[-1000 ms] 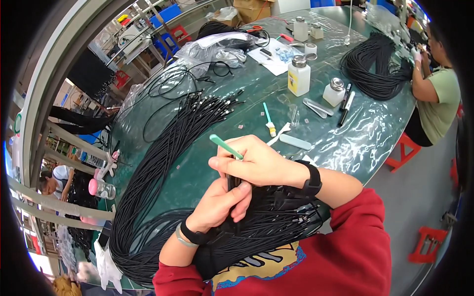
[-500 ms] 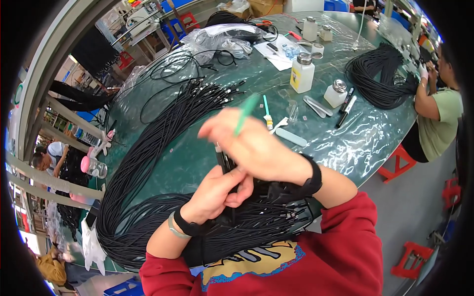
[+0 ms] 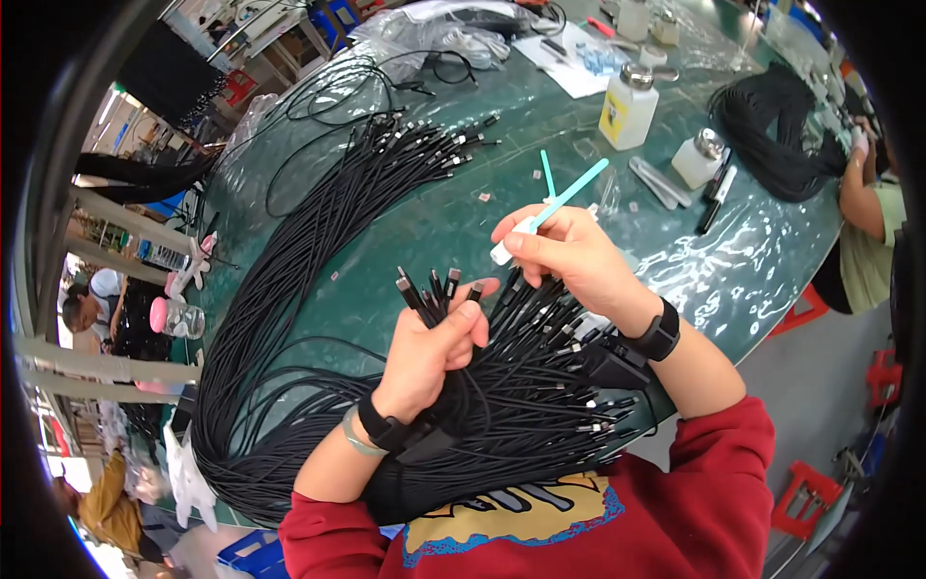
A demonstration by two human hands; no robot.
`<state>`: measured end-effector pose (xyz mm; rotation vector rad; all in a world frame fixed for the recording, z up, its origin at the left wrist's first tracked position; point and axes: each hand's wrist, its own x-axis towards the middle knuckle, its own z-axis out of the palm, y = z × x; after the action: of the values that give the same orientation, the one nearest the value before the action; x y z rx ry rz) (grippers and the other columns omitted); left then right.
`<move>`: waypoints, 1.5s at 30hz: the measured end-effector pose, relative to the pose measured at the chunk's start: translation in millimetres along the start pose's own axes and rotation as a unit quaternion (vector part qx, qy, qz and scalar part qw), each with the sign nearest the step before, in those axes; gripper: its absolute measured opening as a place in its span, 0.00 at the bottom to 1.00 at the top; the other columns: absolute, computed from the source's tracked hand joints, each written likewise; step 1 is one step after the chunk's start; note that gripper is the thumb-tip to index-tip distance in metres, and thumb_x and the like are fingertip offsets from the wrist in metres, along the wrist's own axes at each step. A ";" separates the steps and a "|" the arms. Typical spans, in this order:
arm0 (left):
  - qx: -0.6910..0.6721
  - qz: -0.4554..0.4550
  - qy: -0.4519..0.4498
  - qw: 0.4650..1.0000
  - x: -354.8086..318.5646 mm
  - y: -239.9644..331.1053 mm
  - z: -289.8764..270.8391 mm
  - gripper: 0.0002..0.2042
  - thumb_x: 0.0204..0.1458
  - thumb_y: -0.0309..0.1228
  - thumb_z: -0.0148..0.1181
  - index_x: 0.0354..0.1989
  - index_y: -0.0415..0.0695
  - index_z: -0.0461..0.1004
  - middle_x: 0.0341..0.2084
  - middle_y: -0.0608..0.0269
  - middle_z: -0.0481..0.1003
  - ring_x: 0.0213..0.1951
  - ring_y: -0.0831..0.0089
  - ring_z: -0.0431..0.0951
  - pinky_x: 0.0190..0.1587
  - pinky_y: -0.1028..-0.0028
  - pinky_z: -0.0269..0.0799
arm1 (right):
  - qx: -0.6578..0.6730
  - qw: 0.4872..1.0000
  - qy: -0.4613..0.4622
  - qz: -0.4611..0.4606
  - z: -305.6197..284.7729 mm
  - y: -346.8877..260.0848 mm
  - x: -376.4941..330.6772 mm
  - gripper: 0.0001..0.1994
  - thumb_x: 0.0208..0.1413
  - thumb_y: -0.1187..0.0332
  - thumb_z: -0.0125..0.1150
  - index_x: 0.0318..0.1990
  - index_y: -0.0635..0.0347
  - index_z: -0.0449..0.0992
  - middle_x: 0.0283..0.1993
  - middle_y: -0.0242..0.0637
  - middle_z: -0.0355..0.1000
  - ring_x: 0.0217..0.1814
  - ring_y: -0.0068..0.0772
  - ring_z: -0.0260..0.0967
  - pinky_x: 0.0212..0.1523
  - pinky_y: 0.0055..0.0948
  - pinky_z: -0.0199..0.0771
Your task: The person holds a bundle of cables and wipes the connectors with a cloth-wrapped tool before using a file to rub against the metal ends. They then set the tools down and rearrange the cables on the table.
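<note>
My left hand (image 3: 424, 352) is closed around a small bunch of black cables (image 3: 417, 301), whose metal connector ends stick up above the fist. To its right, my right hand (image 3: 579, 253) pinches a light-blue stick (image 3: 582, 190) with a white tip (image 3: 502, 253) pointing down to the left, apart from the connectors. A thinner blue stick (image 3: 547, 174) lies behind that hand, its lower end hidden. A large bundle of black cables (image 3: 227, 386) curves around the left side, with many connector ends (image 3: 574, 362) fanned out below my right hand.
White bottles with metal caps (image 3: 629, 111) (image 3: 698, 159) stand at the right, beside metal tweezers (image 3: 659, 183) and marker pens (image 3: 716, 203). Another cable coil (image 3: 772, 125) lies at far right, near a co-worker (image 3: 873, 207). A white sheet (image 3: 569, 68) and plastic bags (image 3: 410, 53) lie toward the back.
My right hand has moved off my left hand to the right, and the stick has swung to point its white tip down-left. The connector ends in my left hand now show. The view has shifted slightly.
</note>
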<state>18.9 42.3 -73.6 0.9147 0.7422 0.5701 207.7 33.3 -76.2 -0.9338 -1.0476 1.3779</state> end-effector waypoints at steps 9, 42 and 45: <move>-0.008 -0.085 0.031 0.996 20.3 -20.0 -10.5 0.14 0.51 0.28 0.47 0.46 0.34 0.63 0.18 0.67 0.67 0.12 0.89 0.51 0.14 0.87 0.44 | -0.072 0.997 -0.012 -0.017 -9.1 28.0 0.4 0.05 0.44 0.74 0.58 0.29 0.64 0.70 0.28 0.31 0.67 0.23 0.17 0.61 0.24 0.15 0.61; -0.009 -0.104 0.019 0.994 24.0 -27.2 -14.9 0.13 0.52 0.28 0.46 0.44 0.34 0.64 0.18 0.67 0.66 0.12 0.89 0.50 0.14 0.86 0.43 | -0.289 0.953 -0.075 -0.052 -14.7 33.6 5.7 0.05 0.43 0.75 0.58 0.29 0.63 0.69 0.26 0.30 0.66 0.27 0.19 0.63 0.29 0.18 0.62; 0.005 -0.107 0.013 0.994 22.3 -26.4 -13.9 0.14 0.52 0.29 0.46 0.45 0.34 0.64 0.18 0.67 0.66 0.12 0.89 0.50 0.14 0.86 0.43 | -0.255 0.962 -0.055 -0.076 -12.1 36.6 4.3 0.05 0.43 0.75 0.57 0.29 0.62 0.70 0.26 0.29 0.66 0.26 0.18 0.61 0.29 0.17 0.61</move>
<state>25.3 51.9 -109.0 0.8266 0.8549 0.3897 208.0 38.8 -114.6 -1.1265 -1.5704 1.0564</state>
